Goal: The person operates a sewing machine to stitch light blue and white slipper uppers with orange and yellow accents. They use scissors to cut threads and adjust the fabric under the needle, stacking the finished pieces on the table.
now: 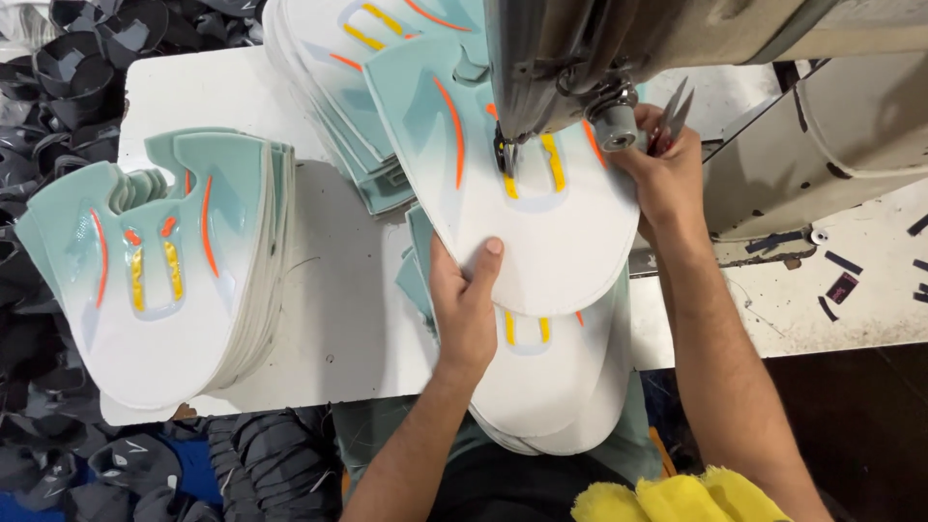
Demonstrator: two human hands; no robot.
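Under the needle of the grey sewing machine point(619, 39), mid-desk: one mint-and-white shoe-upper panel with orange and yellow trim point(541, 222). Left hand point(466, 309) pinches its near edge, steadying it; right hand point(667, 174) presses its far side, clasping small snips point(674, 114).

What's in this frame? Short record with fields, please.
setting: white table with a sewing machine
left hand: thumb on top of the shoe piece under the needle
right hand: on the same piece's far edge, holding small snips
under it: stack of like pieces
other stacks: left stack, back stack
floor: dark pieces
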